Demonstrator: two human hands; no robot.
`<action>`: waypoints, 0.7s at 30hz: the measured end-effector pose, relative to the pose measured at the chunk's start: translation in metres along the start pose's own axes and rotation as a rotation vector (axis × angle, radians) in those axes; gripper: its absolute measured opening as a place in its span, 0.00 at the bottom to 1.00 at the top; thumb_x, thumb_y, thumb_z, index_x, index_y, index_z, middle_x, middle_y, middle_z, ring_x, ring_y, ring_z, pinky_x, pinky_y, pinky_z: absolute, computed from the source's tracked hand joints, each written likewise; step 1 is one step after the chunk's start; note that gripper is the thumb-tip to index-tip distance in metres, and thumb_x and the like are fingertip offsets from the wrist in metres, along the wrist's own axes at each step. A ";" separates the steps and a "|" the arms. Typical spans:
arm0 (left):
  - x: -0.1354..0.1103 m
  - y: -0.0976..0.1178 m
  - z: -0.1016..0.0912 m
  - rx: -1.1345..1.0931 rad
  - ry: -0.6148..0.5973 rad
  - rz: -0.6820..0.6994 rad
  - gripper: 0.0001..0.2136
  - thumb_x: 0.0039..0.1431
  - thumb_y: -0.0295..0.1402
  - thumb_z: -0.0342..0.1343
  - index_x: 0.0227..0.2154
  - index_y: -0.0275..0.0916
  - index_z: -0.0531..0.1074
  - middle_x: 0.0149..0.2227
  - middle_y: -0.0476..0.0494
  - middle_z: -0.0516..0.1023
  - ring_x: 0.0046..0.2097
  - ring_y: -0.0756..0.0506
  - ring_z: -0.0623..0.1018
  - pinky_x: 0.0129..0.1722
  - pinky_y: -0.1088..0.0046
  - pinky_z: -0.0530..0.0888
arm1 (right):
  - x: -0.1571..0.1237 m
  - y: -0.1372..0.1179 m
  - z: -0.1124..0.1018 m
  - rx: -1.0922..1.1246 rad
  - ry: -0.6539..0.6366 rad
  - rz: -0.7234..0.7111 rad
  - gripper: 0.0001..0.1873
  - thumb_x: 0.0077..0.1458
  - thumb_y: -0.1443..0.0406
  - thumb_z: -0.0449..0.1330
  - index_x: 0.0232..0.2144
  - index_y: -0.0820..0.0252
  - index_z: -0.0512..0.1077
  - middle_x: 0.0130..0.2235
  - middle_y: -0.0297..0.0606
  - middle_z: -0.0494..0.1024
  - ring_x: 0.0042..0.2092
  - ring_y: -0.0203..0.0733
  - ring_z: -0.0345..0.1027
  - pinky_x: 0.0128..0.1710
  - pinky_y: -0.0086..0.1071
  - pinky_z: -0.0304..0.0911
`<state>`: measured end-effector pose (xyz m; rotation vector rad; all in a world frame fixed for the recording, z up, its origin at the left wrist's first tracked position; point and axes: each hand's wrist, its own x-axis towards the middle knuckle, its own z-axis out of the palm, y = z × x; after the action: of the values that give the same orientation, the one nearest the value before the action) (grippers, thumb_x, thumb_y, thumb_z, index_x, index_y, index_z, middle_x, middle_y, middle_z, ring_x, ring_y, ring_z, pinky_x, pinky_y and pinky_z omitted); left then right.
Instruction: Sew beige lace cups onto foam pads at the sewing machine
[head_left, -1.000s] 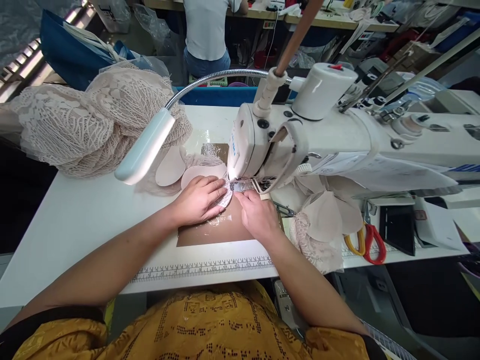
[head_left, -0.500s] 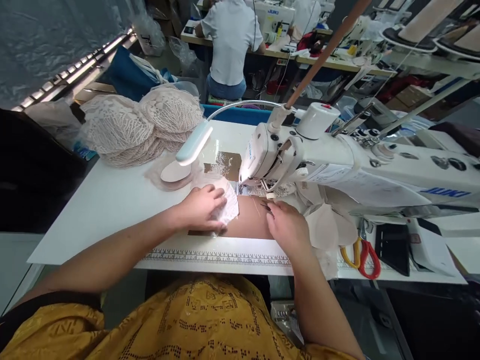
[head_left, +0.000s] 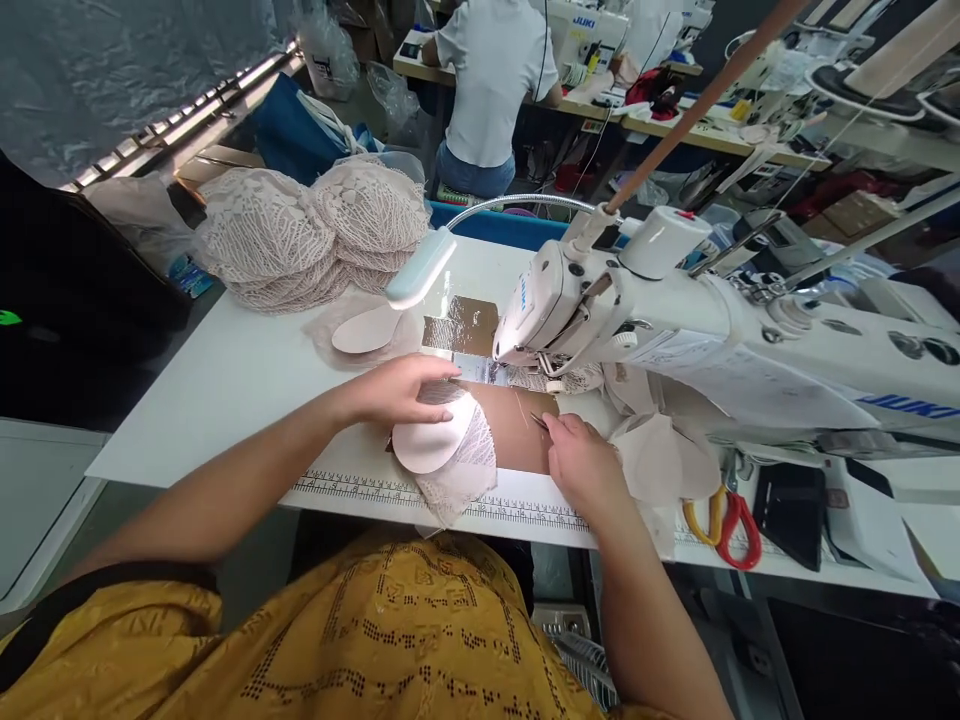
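My left hand (head_left: pixel 401 390) lies with its fingers stretched out and the thumb apart, touching the upper part of a pale bra cup (head_left: pixel 435 440). Lace fabric (head_left: pixel 476 450) spreads from the cup's right side, and its lower tip hangs over the table's front edge. Closed around small dark snips (head_left: pixel 538 420), my right hand (head_left: pixel 585 455) rests at the right end of the brown plate (head_left: pixel 514 430). Only the tip of the snips shows. Behind both hands is the needle area of a white sewing machine (head_left: pixel 525 310).
Stacked lace cups (head_left: pixel 262 240) stand at the back left, near a loose cup pad (head_left: pixel 366 330). A lamp (head_left: pixel 420 268) overhangs the table. Scissors (head_left: pixel 739 530) and a black phone-like item (head_left: pixel 789 513) lie at right. Another person (head_left: pixel 487 80) sits facing away.
The cup and lace have come away from the needle area toward me, and the cup's smooth face now shows. My left hand's fingers have straightened. My right hand keeps the snips; the view has shifted.
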<state>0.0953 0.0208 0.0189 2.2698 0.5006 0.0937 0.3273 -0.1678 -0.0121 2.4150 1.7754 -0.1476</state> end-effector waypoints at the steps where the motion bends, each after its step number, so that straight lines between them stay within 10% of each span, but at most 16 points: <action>1: 0.008 -0.004 0.000 -0.007 -0.015 -0.026 0.30 0.54 0.43 0.61 0.59 0.37 0.66 0.62 0.37 0.67 0.60 0.38 0.69 0.57 0.65 0.67 | -0.001 0.000 0.000 0.056 0.012 -0.002 0.25 0.57 0.74 0.48 0.56 0.65 0.68 0.50 0.48 0.75 0.47 0.51 0.71 0.41 0.38 0.66; 13: 0.021 -0.022 0.015 -0.314 -0.046 0.054 0.19 0.52 0.35 0.59 0.47 0.35 0.73 0.44 0.43 0.79 0.42 0.46 0.76 0.41 0.73 0.70 | 0.011 -0.036 -0.005 0.964 0.109 -0.046 0.16 0.55 0.56 0.58 0.42 0.59 0.75 0.43 0.41 0.78 0.42 0.45 0.72 0.42 0.37 0.67; 21: 0.021 -0.023 0.024 -0.518 -0.051 0.098 0.13 0.53 0.37 0.61 0.39 0.34 0.74 0.40 0.43 0.77 0.41 0.45 0.75 0.40 0.73 0.70 | 0.032 -0.069 -0.006 1.093 0.160 -0.195 0.13 0.57 0.60 0.59 0.43 0.57 0.75 0.42 0.39 0.79 0.45 0.45 0.71 0.47 0.38 0.65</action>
<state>0.1124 0.0258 -0.0164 1.7825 0.2948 0.1912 0.2710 -0.1163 -0.0154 2.8947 2.4110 -1.2761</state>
